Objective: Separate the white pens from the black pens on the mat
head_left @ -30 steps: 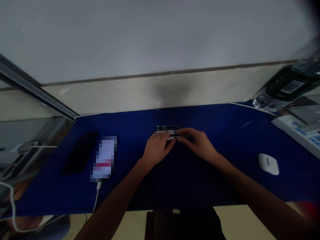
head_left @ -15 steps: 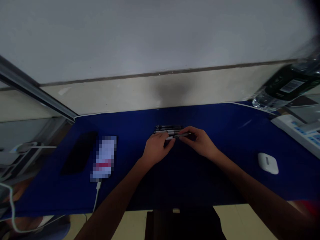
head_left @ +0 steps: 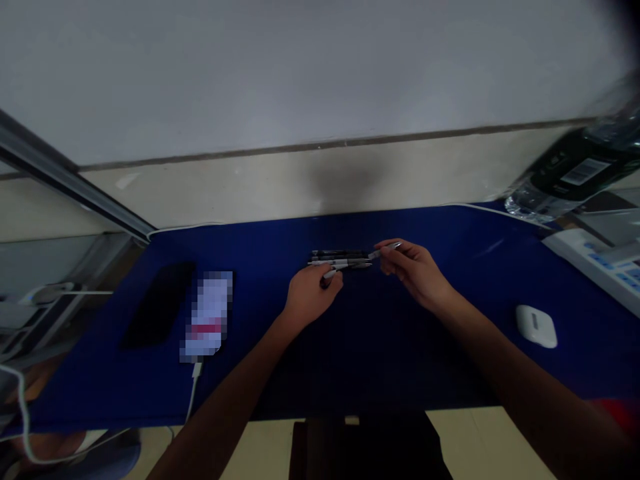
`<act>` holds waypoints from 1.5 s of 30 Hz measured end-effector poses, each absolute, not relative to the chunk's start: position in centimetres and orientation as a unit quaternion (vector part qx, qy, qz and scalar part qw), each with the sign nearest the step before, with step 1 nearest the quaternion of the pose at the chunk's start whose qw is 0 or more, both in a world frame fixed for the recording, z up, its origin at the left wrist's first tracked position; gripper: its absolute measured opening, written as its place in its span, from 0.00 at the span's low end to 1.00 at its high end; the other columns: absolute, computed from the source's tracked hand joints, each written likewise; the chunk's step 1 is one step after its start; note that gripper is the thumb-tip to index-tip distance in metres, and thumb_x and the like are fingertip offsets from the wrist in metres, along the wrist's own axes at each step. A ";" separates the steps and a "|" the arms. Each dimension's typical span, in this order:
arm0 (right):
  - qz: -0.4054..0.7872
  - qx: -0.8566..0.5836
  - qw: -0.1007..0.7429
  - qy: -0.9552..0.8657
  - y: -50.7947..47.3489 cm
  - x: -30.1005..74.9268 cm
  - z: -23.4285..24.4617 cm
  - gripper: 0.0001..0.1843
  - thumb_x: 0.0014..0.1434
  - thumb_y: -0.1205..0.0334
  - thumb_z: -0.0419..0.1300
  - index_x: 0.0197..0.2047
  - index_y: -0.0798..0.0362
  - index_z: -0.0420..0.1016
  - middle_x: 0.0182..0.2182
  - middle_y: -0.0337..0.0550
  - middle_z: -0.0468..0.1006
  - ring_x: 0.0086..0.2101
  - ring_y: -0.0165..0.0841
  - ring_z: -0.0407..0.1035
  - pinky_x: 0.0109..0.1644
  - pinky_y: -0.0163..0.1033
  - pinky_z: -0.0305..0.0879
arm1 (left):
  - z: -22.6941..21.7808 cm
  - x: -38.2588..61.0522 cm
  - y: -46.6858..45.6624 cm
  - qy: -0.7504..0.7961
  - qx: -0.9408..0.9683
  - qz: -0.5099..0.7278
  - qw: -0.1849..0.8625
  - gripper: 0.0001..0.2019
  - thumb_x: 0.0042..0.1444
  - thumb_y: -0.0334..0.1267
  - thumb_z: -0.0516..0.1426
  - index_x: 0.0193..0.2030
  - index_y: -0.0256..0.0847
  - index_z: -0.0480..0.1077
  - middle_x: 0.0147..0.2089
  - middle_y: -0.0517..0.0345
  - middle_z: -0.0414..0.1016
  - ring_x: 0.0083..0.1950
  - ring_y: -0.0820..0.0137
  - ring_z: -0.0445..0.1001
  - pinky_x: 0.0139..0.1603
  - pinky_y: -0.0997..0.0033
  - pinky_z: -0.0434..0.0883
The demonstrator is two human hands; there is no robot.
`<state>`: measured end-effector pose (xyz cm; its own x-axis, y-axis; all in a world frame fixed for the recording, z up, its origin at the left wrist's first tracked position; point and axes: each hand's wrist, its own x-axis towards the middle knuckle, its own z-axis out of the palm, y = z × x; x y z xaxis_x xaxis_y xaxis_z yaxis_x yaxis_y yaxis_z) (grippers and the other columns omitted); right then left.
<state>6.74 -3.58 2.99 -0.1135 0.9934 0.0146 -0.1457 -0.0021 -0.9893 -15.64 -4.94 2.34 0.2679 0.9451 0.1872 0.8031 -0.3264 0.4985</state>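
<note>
My left hand point(head_left: 311, 293) is closed on a short white-and-dark pen piece point(head_left: 329, 275), held between thumb and fingers just in front of the row of pens. My right hand point(head_left: 415, 270) pinches a silver-and-grey pen piece point(head_left: 393, 247) above the table, to the right of the row. Whether each piece is a cap, a barrel or a whole pen I cannot tell. Behind my left fingers several pens lie side by side: a dark pen point(head_left: 337, 254) at the back and a white-and-silver pen point(head_left: 344, 263) nearest me, partly covered by my left hand.
On the blue tabletop point(head_left: 425, 373), a dark phone point(head_left: 157, 303) and a lit phone point(head_left: 210, 313) with a white cable point(head_left: 192, 397) lie left. A white earphone case point(head_left: 537, 327) sits right. A power strip point(head_left: 595, 260) and water bottle point(head_left: 570, 170) stand far right; the wall point(head_left: 225, 190) rises behind.
The pen pieces held close together between my hands are now apart. My right hand has moved right and slightly up with its piece; my left hand has barely moved.
</note>
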 end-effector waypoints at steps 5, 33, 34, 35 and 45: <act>0.424 -0.510 0.485 -0.570 -3.0 7.8 2.7 0.14 0.58 0.51 0.62 0.42 0.52 0.77 0.24 0.38 0.70 0.26 0.31 0.63 0.31 0.39 0.61 | 2.3 -15.8 -4.9 0.563 0.769 0.247 0.174 0.18 0.65 0.47 0.48 0.26 0.41 0.61 0.24 0.61 0.67 0.25 0.72 0.67 0.26 0.72 0.55; 0.023 -0.661 0.252 -0.706 -0.9 10.2 0.1 0.20 0.60 0.46 0.58 0.24 0.50 0.65 0.25 0.45 0.72 0.29 0.38 0.65 0.28 0.40 0.53 | 2.2 -15.6 -4.9 0.558 0.786 0.235 0.124 0.17 0.65 0.46 0.49 0.26 0.41 0.61 0.26 0.60 0.68 0.28 0.70 0.68 0.28 0.71 0.56; 0.021 -0.667 0.249 -0.702 -1.0 10.0 0.2 0.20 0.60 0.45 0.58 0.24 0.50 0.66 0.25 0.45 0.73 0.30 0.39 0.65 0.27 0.39 0.52 | 2.2 -15.6 -4.9 0.557 0.787 0.233 0.125 0.17 0.65 0.46 0.49 0.26 0.41 0.61 0.26 0.60 0.68 0.28 0.70 0.68 0.28 0.72 0.56; 0.020 -0.671 0.249 -0.698 -1.1 9.9 0.3 0.21 0.60 0.44 0.58 0.24 0.50 0.67 0.25 0.46 0.73 0.30 0.39 0.66 0.27 0.39 0.52 | 2.2 -15.6 -4.9 0.556 0.788 0.232 0.126 0.17 0.65 0.46 0.49 0.26 0.41 0.61 0.26 0.60 0.68 0.28 0.70 0.68 0.28 0.72 0.56; 0.083 -0.704 0.315 -0.631 -1.3 10.3 1.5 0.23 0.63 0.45 0.53 0.24 0.51 0.69 0.21 0.42 0.73 0.23 0.34 0.65 0.26 0.38 0.50 | 2.1 -15.7 -4.8 0.555 0.792 0.226 0.119 0.17 0.65 0.47 0.49 0.29 0.41 0.64 0.27 0.60 0.68 0.29 0.70 0.68 0.28 0.71 0.56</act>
<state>10.29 -1.25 1.55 0.1891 0.9410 0.2806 0.8358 -0.0042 -0.5490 -15.70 -4.85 2.12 0.2816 0.9327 0.2253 0.8252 -0.3553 0.4391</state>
